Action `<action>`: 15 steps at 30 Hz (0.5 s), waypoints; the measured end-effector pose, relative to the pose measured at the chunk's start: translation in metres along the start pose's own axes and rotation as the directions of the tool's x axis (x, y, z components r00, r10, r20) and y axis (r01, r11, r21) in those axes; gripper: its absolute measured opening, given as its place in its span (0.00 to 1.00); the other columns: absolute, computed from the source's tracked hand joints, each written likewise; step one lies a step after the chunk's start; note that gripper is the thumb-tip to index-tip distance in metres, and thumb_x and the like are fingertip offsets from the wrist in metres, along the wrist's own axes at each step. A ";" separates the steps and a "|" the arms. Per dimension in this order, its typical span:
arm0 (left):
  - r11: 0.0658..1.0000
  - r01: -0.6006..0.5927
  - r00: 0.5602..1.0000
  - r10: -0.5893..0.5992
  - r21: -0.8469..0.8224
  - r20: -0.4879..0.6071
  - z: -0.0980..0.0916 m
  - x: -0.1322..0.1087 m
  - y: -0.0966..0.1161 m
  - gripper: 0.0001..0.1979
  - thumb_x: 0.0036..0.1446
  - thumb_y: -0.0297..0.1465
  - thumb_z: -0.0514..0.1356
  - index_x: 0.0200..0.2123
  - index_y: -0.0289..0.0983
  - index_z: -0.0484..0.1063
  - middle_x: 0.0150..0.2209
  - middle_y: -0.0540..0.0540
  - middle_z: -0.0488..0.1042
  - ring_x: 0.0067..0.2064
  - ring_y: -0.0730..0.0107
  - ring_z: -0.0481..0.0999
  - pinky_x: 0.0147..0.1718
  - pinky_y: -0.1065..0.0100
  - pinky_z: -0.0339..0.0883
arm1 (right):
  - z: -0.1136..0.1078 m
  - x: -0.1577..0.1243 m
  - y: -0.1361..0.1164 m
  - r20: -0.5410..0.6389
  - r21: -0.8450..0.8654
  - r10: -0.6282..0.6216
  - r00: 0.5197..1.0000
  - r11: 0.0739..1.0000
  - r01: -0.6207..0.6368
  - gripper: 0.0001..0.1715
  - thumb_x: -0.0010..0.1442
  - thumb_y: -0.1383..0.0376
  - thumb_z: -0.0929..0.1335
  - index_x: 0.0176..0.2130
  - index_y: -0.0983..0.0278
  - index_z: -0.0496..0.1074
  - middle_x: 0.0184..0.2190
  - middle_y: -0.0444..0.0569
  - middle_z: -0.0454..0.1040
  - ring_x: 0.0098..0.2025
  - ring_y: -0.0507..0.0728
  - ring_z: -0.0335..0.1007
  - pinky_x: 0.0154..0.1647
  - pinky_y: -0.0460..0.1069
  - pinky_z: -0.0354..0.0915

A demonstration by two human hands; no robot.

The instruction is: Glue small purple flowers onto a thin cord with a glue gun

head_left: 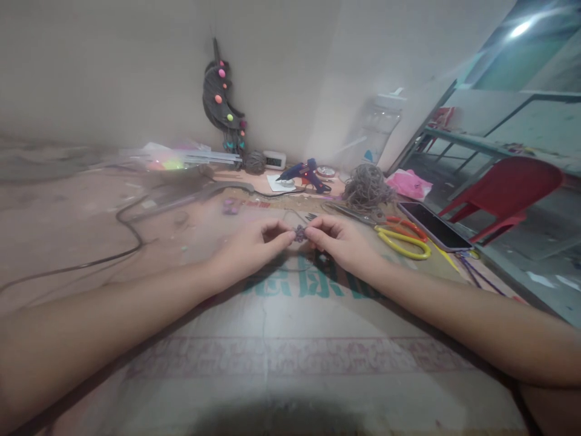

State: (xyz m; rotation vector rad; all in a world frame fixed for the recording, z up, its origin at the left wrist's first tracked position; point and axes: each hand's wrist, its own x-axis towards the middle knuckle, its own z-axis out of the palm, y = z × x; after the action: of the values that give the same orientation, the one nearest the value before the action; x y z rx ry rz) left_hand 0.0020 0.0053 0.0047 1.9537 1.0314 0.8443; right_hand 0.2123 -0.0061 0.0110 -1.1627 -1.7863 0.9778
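Left hand [261, 242] and right hand [338, 239] pinch small knobbly purple-grey piece [299, 233] from opposite sides; material unclear. Behind: tangled grey yarn heap [367, 186], angular blue glue gun [305, 175].

Lighting: dim, greyish; one glaring lamp [521, 28], upper right, with streaked flare. Shadows: soft, beneath forearms [149, 309] and at lower centre. Definition: hazy; small purplish piece [299, 233] indistinct, worktop [91, 221] smeared at left. Edges: wide-angle stretching.
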 end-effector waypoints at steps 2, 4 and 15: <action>1.000 0.013 1.000 -0.013 -0.002 -0.006 0.000 -0.001 0.002 0.14 0.62 0.42 0.57 0.33 0.37 0.74 0.31 0.49 0.75 0.35 0.66 0.72 0.34 0.66 0.64 | 0.000 0.000 -0.001 0.016 -0.006 -0.018 1.000 1.000 0.019 0.19 0.61 0.50 0.69 0.30 0.63 0.70 0.23 0.41 0.68 0.25 0.50 0.60 0.27 0.47 0.59; 1.000 0.020 1.000 -0.020 -0.010 -0.009 0.000 -0.001 0.003 0.14 0.62 0.42 0.57 0.32 0.37 0.72 0.31 0.49 0.74 0.34 0.67 0.71 0.34 0.66 0.63 | -0.001 0.000 -0.002 0.025 -0.009 -0.030 0.999 1.000 0.030 0.23 0.64 0.49 0.66 0.27 0.63 0.69 0.23 0.41 0.66 0.25 0.49 0.59 0.28 0.47 0.58; 1.000 -0.017 1.000 0.017 0.001 -0.012 -0.001 0.001 -0.002 0.16 0.66 0.42 0.54 0.33 0.38 0.72 0.33 0.49 0.76 0.37 0.66 0.74 0.38 0.67 0.65 | 0.004 0.004 0.005 0.012 0.118 0.048 0.999 0.992 -0.049 0.18 0.56 0.51 0.72 0.32 0.62 0.70 0.23 0.40 0.68 0.24 0.50 0.62 0.27 0.47 0.60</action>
State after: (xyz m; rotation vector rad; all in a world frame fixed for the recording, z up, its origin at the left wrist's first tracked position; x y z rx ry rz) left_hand 0.0004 0.0074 0.0035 1.9631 1.0238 0.8663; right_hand 0.2090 -0.0016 0.0061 -1.1332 -1.6899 1.1033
